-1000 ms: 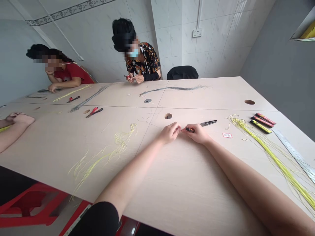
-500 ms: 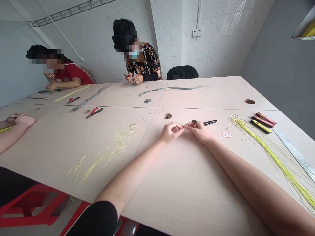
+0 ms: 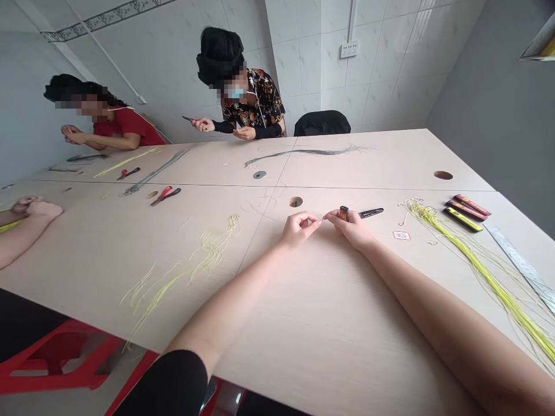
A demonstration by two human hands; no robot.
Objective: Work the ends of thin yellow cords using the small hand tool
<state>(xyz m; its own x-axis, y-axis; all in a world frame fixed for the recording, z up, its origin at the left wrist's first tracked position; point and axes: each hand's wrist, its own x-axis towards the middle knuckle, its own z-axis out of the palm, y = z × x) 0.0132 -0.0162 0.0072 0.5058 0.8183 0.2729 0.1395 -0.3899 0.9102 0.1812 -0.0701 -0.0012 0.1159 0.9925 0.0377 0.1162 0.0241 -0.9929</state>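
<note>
My left hand is closed in a pinch above the table, its fingertips almost touching those of my right hand. A thin pale line trails over the table to the left hand; the tiny piece at the fingertips is too small to make out. My right hand is closed around a small black-and-red lighter, which stands up from between the fingers. Just beyond that hand is a slim black tool. Loose yellow lines with small hooks lie left of my hands.
On the right are a yellow line bundle, several small packs, a steel ruler and a paper label. Red-handled cutters and grey line bundles lie farther off. Co-workers sit around the table.
The lighter in my right hand now stands more upright. My hands stay close together. Across the table, one person's hand with a tool has moved left and up; the person in red has raised their hands.
</note>
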